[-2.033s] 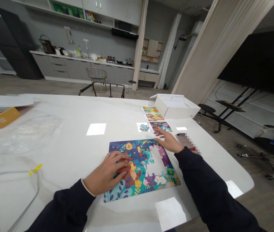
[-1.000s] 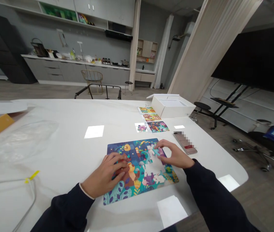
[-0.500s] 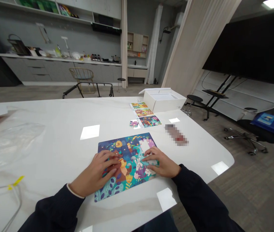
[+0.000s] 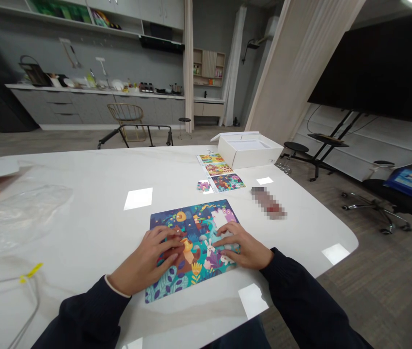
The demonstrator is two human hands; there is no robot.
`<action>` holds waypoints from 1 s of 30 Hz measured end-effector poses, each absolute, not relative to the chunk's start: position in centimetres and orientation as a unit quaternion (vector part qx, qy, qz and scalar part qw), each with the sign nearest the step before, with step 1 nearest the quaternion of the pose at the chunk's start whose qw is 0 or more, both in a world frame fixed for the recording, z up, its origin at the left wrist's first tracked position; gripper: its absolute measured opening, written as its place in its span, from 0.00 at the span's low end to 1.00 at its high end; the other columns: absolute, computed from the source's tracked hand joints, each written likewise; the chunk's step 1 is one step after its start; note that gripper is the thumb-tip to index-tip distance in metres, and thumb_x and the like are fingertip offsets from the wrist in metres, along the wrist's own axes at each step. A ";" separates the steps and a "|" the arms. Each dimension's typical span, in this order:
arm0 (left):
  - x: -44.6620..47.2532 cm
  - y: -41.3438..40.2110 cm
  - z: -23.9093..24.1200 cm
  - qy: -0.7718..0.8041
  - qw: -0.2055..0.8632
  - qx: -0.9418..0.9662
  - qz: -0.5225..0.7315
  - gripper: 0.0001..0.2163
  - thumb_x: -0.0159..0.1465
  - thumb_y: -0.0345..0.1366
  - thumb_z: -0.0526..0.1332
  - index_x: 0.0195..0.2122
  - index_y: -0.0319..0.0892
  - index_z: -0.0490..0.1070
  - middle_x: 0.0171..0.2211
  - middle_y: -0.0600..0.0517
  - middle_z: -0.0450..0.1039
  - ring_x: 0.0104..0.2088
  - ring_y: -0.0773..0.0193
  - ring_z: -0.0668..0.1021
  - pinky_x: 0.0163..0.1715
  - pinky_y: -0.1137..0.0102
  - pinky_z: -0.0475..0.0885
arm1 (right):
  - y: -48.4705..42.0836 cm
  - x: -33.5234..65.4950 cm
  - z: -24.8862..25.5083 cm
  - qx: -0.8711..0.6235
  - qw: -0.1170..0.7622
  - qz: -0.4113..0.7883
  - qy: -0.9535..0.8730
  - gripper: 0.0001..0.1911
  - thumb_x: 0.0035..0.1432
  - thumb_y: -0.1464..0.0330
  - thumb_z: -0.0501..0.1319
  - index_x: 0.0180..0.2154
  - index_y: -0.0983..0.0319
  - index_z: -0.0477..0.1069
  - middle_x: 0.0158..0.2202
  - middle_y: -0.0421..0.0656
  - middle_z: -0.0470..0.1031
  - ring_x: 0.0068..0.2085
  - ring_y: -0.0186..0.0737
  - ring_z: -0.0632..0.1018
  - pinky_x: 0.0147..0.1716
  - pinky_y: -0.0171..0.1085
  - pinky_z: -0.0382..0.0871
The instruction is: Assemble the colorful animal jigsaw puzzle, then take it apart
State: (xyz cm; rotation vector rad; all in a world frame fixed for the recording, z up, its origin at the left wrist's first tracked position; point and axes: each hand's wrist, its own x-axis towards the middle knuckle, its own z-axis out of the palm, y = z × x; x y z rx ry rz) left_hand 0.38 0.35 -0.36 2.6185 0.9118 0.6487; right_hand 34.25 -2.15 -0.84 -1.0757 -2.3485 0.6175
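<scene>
puzzle (image 4: 191, 220): flat on the table (image 4: 100, 194), near front edge | left hand (image 4: 144, 264): fingers stretched, slightly apart, pressing its left part | right hand (image 4: 244, 249): fingers flat on its right part, gripping nothing | behind: loose piece (image 4: 203, 185), picture cards (image 4: 220, 174), white box (image 4: 249, 148)

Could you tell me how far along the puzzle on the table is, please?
Most of the puzzle is filled in. The left hand rests flat on its middle; the right hand presses by the rabbits. A white gap shows at its far right, and a loose piece lies on the table beyond it.
</scene>
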 end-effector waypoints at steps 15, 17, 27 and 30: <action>0.4 0.2 -0.3 0.313 0.150 0.911 0.223 0.14 0.72 0.36 0.58 0.57 0.52 0.74 0.60 0.47 0.72 0.61 0.51 0.70 0.58 0.54 0.70 | -2.3 34.2 -0.6 -0.387 0.233 0.219 -0.865 0.20 0.59 0.76 0.65 0.50 0.52 0.81 0.52 0.48 0.71 0.55 0.51 0.72 0.58 0.55 0.65; 0.4 0.2 -0.2 0.313 0.150 0.911 0.224 0.14 0.72 0.36 0.58 0.57 0.52 0.74 0.60 0.47 0.72 0.61 0.50 0.70 0.58 0.54 0.70 | -2.2 34.2 -0.6 -0.389 0.233 0.219 -0.864 0.20 0.59 0.77 0.65 0.49 0.52 0.82 0.52 0.48 0.71 0.55 0.51 0.72 0.58 0.55 0.65; 0.4 0.2 -0.3 0.312 0.154 0.908 0.233 0.14 0.72 0.35 0.59 0.57 0.52 0.75 0.59 0.47 0.73 0.61 0.50 0.71 0.58 0.54 0.71 | -2.1 34.2 -0.9 -0.385 0.241 0.216 -0.864 0.20 0.61 0.77 0.62 0.49 0.51 0.82 0.52 0.48 0.71 0.55 0.50 0.72 0.58 0.55 0.66; 0.3 0.3 -0.3 0.310 0.153 0.909 0.231 0.14 0.72 0.35 0.59 0.57 0.52 0.75 0.60 0.48 0.73 0.61 0.50 0.70 0.57 0.54 0.71 | -2.1 34.1 -1.0 -0.386 0.245 0.210 -0.864 0.19 0.62 0.76 0.62 0.49 0.51 0.82 0.51 0.48 0.72 0.54 0.50 0.72 0.57 0.54 0.67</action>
